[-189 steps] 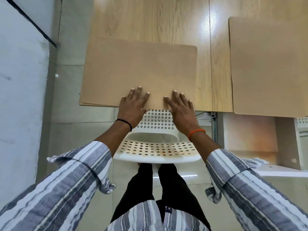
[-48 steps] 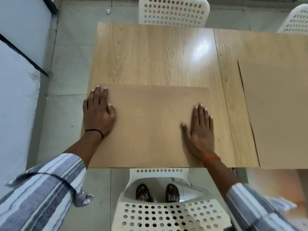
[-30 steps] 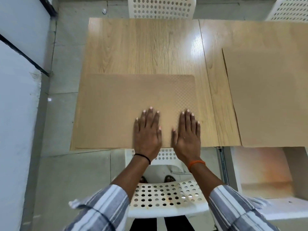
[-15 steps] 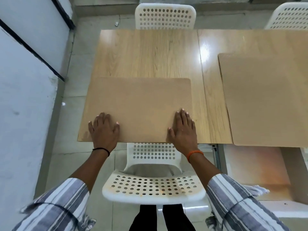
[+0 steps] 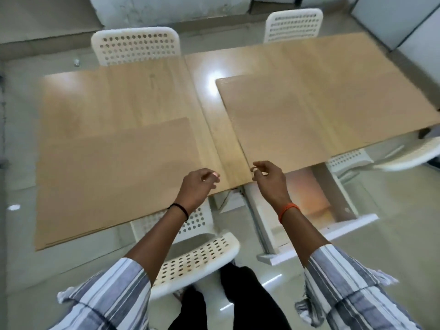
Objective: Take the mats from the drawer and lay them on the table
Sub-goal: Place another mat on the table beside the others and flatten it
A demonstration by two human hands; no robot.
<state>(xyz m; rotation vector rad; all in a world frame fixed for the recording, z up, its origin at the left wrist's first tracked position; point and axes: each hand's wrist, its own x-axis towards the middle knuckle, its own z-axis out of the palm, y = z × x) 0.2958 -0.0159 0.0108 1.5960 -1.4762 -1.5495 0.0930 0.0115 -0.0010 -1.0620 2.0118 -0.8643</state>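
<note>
A tan mat (image 5: 109,172) lies flat on the left part of the wooden table (image 5: 209,110), its near edge overhanging the table's front. A second tan mat (image 5: 285,120) lies on the right part. My left hand (image 5: 197,184) hovers at the left mat's near right corner, fingers loosely curled, holding nothing. My right hand (image 5: 267,176) hangs above the gap between the mats, at the right mat's near corner, fingers curled and apart, also holding nothing. The open drawer (image 5: 316,201) shows under the table to the right of my right wrist.
A white perforated chair (image 5: 195,256) stands right in front of me under the table edge. Two more white chairs (image 5: 135,45) stand at the far side, another (image 5: 409,153) at the right. A wall runs along the back.
Both hands have lifted off the left mat and shifted right, fingers now curled. The view has swung right and up, showing more of the table and the second mat.
</note>
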